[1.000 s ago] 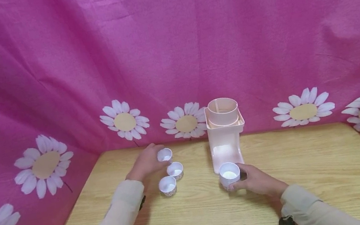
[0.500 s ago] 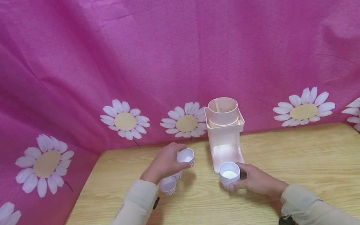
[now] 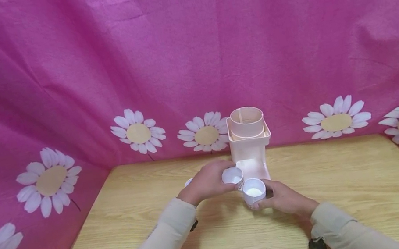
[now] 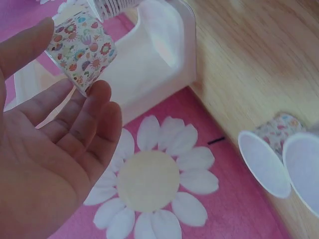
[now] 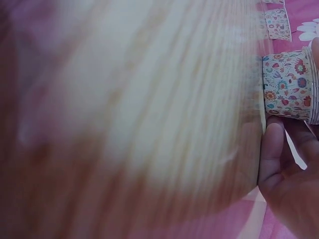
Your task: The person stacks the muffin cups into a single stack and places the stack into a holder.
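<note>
My left hand point(image 3: 209, 180) pinches a small paper cup point(image 3: 233, 177) between thumb and fingers, its mouth facing up. In the left wrist view this paper cup point(image 4: 87, 50) shows a colourful floral print. A stack of matching paper cups point(image 5: 289, 85) stands on the table, gripped by my right hand point(image 3: 286, 199); several rims show at its top edge. Both hands are close together, with the left cup just behind and left of the stack point(image 3: 254, 190). Directly behind them rises a pale pink plastic stand point(image 3: 249, 144) with a round open cylinder on top.
Two more paper cups point(image 4: 264, 164) stand on the wooden table point(image 3: 335, 189); in the head view my left hand hides most of them, leaving a bit of one white rim point(image 3: 188, 182). A magenta curtain point(image 3: 179, 56) with daisies hangs behind the table.
My left hand has picked up the rearmost of the three cups at the left and carried it rightward to beside the stack. The right hand and its stack have stayed put.
</note>
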`<move>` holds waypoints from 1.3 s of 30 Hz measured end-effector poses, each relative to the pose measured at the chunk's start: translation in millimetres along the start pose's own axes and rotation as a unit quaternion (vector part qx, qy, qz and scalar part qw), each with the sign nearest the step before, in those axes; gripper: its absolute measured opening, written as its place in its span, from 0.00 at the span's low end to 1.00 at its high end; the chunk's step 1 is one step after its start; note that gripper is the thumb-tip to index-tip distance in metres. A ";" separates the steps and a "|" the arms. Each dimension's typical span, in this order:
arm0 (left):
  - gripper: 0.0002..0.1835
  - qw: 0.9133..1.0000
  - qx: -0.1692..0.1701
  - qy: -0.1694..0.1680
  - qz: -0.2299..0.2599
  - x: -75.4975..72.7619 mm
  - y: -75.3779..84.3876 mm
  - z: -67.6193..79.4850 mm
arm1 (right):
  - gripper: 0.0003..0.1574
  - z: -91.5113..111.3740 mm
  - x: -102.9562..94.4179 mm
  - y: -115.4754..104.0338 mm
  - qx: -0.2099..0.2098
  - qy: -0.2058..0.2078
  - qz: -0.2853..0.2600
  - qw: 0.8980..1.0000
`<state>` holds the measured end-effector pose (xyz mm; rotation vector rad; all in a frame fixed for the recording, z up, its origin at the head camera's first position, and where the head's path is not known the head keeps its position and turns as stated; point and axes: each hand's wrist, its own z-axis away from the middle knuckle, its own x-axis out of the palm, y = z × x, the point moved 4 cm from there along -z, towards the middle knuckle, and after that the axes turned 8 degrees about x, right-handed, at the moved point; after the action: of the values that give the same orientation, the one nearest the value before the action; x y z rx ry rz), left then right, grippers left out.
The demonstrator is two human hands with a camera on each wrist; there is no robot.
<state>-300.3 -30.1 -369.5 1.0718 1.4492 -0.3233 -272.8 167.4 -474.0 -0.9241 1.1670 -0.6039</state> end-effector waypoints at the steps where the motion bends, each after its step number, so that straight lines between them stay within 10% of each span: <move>1: 0.26 1.000 0.000 -0.001 0.000 1.3 1.3 -1.3 | 0.41 0.1 0.3 0.0 0.000 0.001 0.000 1.000; 39: 0.27 0.999 -0.013 -0.038 -0.013 28.8 19.7 -20.7 | 0.36 1.9 -0.1 -4.8 -0.024 -0.014 0.008 1.000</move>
<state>-293.6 7.6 -383.0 1.0100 1.3967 -0.3587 -270.8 165.6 -469.7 -0.9605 1.1668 -0.5490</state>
